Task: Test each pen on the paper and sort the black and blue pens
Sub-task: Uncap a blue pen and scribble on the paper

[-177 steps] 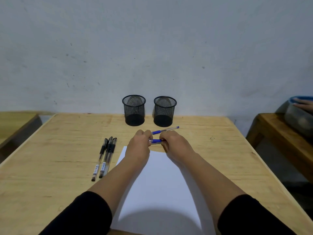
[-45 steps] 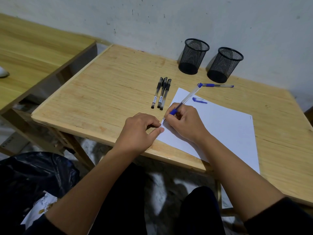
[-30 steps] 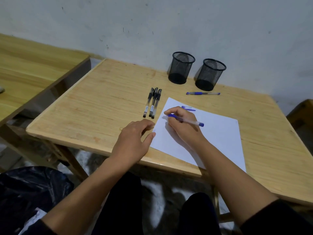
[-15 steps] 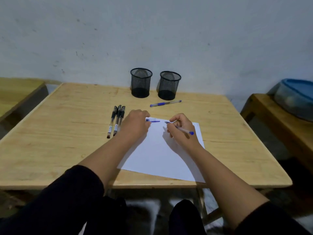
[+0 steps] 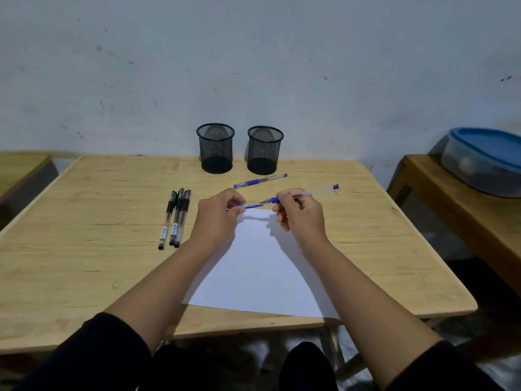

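A white sheet of paper (image 5: 262,266) lies on the wooden table (image 5: 84,249) in front of me. My right hand (image 5: 300,214) grips a blue pen (image 5: 307,194) above the sheet's far edge, its tip pointing left. My left hand (image 5: 218,218) pinches the blue pen cap (image 5: 251,205), held just left of that tip. Another blue pen (image 5: 260,180) lies capped farther back. Three black pens (image 5: 175,217) lie side by side to the left of the paper. Two black mesh pen holders (image 5: 215,148) (image 5: 265,149) stand at the table's far edge by the wall.
A second wooden table (image 5: 465,210) stands to the right and carries a clear tub with a blue lid (image 5: 487,158). Part of another table (image 5: 19,170) shows at the far left. My legs are under the table's near edge.
My left hand has picked the cap up off the paper. My right hand has lifted the blue pen and turned its tip toward the cap. The view has settled straight ahead.
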`<action>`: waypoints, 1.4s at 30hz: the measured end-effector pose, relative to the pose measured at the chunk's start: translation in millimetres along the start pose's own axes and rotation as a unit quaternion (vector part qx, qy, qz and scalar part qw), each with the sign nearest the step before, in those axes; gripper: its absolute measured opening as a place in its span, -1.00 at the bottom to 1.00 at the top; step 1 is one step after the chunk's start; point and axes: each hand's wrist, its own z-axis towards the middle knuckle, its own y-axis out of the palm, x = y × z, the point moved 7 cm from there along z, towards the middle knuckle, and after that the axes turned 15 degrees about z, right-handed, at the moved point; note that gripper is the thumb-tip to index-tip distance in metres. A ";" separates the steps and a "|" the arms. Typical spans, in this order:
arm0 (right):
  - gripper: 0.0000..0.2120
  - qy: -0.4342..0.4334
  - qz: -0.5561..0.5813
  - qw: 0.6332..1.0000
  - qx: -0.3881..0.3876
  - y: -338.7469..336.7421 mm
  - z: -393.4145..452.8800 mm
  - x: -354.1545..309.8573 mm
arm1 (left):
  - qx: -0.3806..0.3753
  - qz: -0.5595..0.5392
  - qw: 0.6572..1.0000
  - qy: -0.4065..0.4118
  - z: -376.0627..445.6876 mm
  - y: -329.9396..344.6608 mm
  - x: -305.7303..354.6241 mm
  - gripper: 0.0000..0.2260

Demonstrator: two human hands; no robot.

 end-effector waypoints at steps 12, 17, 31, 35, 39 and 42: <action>-0.86 -0.009 0.018 0.999 -0.039 10.8 -4.9 -7.0 | 0.007 -0.059 0.998 0.023 -12.4 -17.0 26.5 -0.93; -0.84 -0.037 0.066 0.993 -0.090 20.9 -9.6 -19.9 | 0.038 -0.082 0.995 0.036 -18.8 -30.2 34.2 -0.88; -0.83 -0.014 0.014 0.995 -0.097 21.5 -36.3 -19.6 | -0.057 -0.387 0.915 -0.099 6.9 -42.5 7.5 -0.84; -0.81 -0.004 -0.093 0.992 -0.086 21.3 -49.9 -0.6 | -0.068 -0.369 0.923 -0.085 11.2 -34.2 15.8 -0.83; -0.88 -0.035 -0.130 0.990 -0.035 19.7 -45.2 0.9 | -0.065 -0.332 0.938 -0.071 12.5 -21.0 20.0 -0.80; -0.89 -0.039 -0.137 0.990 0.005 13.1 -32.5 2.7 | -0.016 -0.143 0.989 -0.040 10.1 -21.8 14.1 -0.72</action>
